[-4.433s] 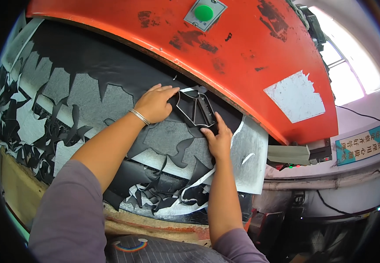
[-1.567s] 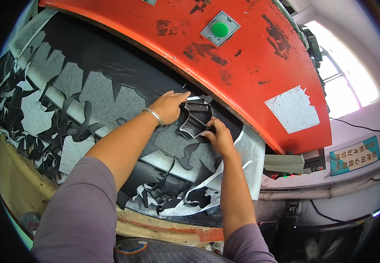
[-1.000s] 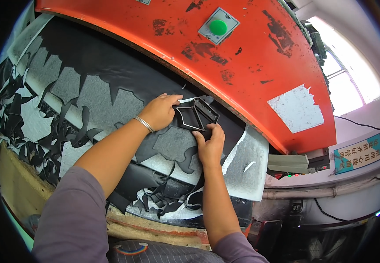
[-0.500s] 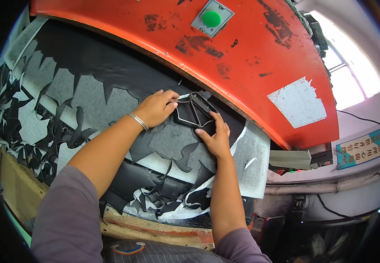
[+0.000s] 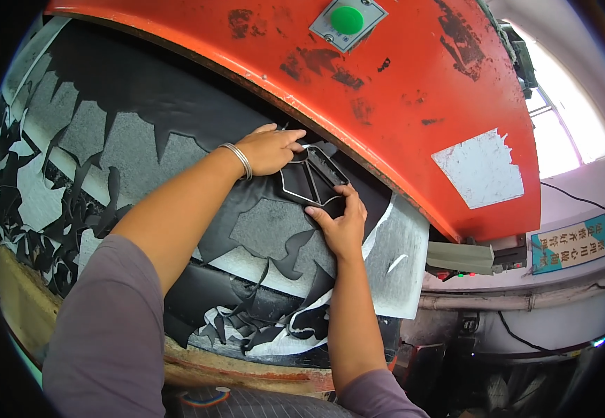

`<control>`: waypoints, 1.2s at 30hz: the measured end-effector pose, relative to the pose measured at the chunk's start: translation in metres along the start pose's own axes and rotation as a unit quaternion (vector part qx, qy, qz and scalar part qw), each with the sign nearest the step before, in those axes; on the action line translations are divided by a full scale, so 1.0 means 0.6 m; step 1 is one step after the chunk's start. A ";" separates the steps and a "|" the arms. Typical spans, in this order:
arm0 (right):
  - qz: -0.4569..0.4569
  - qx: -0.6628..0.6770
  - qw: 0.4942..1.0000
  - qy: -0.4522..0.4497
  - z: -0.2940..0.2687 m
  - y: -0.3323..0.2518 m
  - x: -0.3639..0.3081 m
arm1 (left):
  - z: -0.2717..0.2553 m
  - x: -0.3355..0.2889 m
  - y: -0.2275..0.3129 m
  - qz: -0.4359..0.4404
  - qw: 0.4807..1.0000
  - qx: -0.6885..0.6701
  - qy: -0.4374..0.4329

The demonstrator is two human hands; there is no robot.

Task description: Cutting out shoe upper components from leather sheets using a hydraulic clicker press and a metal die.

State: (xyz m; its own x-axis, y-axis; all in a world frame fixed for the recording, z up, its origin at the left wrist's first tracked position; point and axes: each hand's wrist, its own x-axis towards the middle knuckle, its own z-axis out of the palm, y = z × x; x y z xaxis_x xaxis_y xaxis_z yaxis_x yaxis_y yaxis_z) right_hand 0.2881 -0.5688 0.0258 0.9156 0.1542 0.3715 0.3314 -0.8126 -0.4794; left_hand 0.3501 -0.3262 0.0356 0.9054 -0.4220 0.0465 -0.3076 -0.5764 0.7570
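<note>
A metal cutting die (image 5: pixel 311 182), an angular frame with inner bars, lies on a black sheet (image 5: pixel 177 90) with a leather-like look. My right hand (image 5: pixel 344 221) grips the die's near right end, thumb on the near edge and fingers on the right side. By its far left corner is my left hand (image 5: pixel 269 150), palm down, fingers stretched out over the black sheet and toward the die's rim. Whether those fingertips press on the die or only on the sheet, I cannot tell. Angular cut-outs in the sheet bare a grey board (image 5: pixel 264 226) underneath.
A red machine beam (image 5: pixel 386 132) with a green button (image 5: pixel 346 20) spans the far side, close beyond my hands. Black and white scraps (image 5: pixel 264 327) pile up along the near edge and at the left. A pale board edge (image 5: pixel 403 272) sticks out at right.
My left hand has shifted away from me and rightward, its fingers reaching out farther by the die's corner. My right hand keeps its grip. The whole view has turned slightly.
</note>
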 end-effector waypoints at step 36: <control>-0.125 0.187 0.969 0.102 -0.126 -0.336 0.109 | -0.509 -0.270 -0.123 -0.030 0.562 -0.012 0.826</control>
State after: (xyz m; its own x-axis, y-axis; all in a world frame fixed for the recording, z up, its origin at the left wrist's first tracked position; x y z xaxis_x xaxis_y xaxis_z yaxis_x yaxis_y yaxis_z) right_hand 0.2641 -0.4372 0.2067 0.7448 0.1741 0.6442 0.6309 -0.4983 -0.5947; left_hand 0.3153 -0.0018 0.1711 -0.0444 0.8362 0.5466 -0.2758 -0.5361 0.7978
